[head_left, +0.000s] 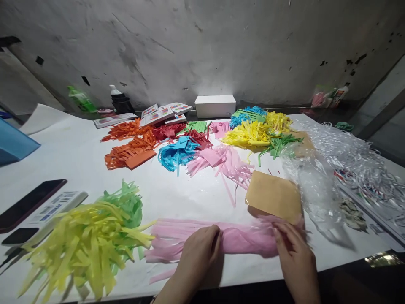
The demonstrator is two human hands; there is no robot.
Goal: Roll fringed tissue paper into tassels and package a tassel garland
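A pink tissue-paper tassel [248, 240] lies crosswise at the table's front edge, its cut strips fanned to the left and its middle twisted together. My left hand [202, 247] is closed around it where the strips meet the twisted part; the fingertips are partly hidden. At the right end my right hand [292, 247] pinches the pink paper between thumb and fingers. Just behind that hand is a brown cardboard piece [274, 195]. To the left of the pink strips rests a heap of yellow tissue fringe [91, 245], with green fringe [128, 204] behind it.
Orange [133, 152], blue [179, 151], pink [223, 160] and yellow [249, 133] fringe bundles spread across the back. A white box [215, 106] stands by the wall. Clear plastic bags [319, 190] lie right; a phone [33, 202] and a white power bank [55, 213] lie left.
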